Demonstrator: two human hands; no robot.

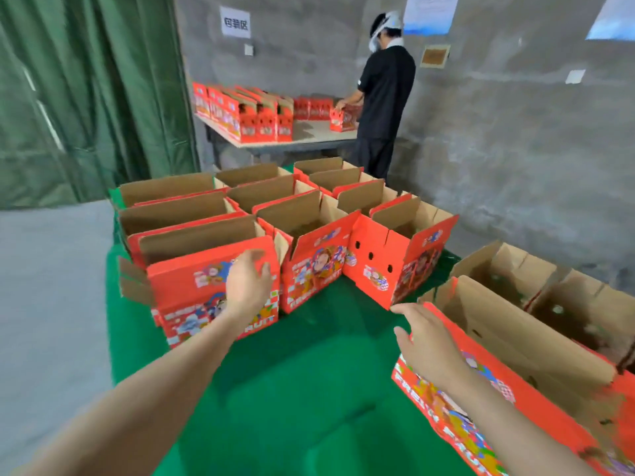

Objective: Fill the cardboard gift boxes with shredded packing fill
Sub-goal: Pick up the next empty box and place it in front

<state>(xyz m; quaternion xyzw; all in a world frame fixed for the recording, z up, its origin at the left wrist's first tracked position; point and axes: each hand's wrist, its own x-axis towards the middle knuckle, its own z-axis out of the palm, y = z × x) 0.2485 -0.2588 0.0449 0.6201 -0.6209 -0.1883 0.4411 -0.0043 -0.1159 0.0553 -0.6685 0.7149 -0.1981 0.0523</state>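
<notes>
Hands spread wide over open red boxes [319,266].
Fingers loose and holding nothing, the left hand [247,286] hangs before the printed front of the left box [192,290] at the cloth's [292,389] left edge. The right hand [426,341], equally wide, is at the rim of the right box [515,359] at the right edge. All are corrugated card, glossy red outside, plain brown inside, flaps upright; their contents are too blurred to name.
</notes>
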